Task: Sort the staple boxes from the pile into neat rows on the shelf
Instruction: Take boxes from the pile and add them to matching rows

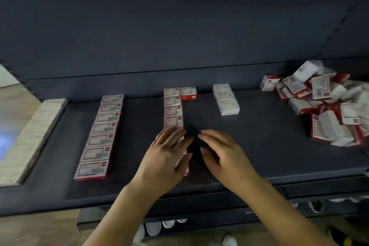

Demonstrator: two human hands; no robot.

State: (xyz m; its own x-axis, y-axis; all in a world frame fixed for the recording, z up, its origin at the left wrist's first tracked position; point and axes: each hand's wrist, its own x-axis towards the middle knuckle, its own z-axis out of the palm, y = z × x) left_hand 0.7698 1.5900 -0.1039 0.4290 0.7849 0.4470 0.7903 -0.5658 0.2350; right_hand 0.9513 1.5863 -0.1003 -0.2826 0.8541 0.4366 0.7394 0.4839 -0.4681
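Your left hand [166, 158] lay flat, fingers straight and relaxed, over the near end of the middle row of staple boxes [173, 110], gripping nothing; your right hand [221, 154] hovered just beside it over bare shelf [259, 146], fingers loosely spread and slightly bent, holding nothing; whether it touched the surface could not be told. The shelf was dark and flat, with a raised back panel [179, 26].

To your left stood a row of red-and-white boxes [99, 136], label up, running front to back, edges touching; further left, at the shelf's edge, a row of pale boxes [32, 136] ran the same way. The middle row reached toward the back wall; one single box [188, 93] sat touching its far end on the right. A short row of white boxes [226, 99] stood apart to the right, near the back.

The unsorted pile [323, 106] lay at far right, boxes tumbled at all angles; its right side was blurred.
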